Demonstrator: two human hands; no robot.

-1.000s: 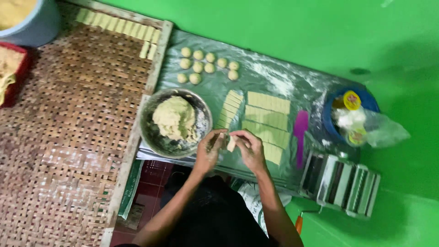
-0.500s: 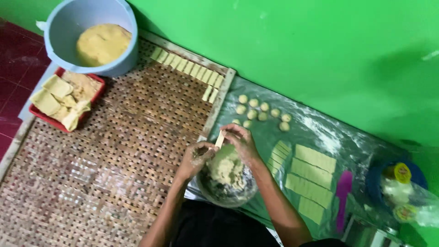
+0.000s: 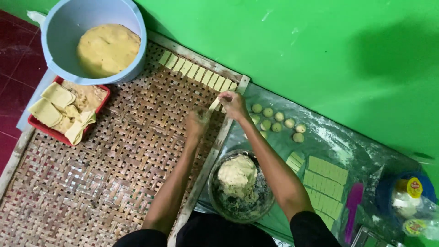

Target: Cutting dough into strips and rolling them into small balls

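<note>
Head view: folded dough piece pinched in right hand at woven tray edge, left hand curled beside it, grip unclear, so best laid gently flush against row of pieces, no squashing.

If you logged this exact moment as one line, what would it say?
left hand: over woven tray | right hand: holding dough piece beside the row of filled pieces | metal bowl: filling inside
</note>
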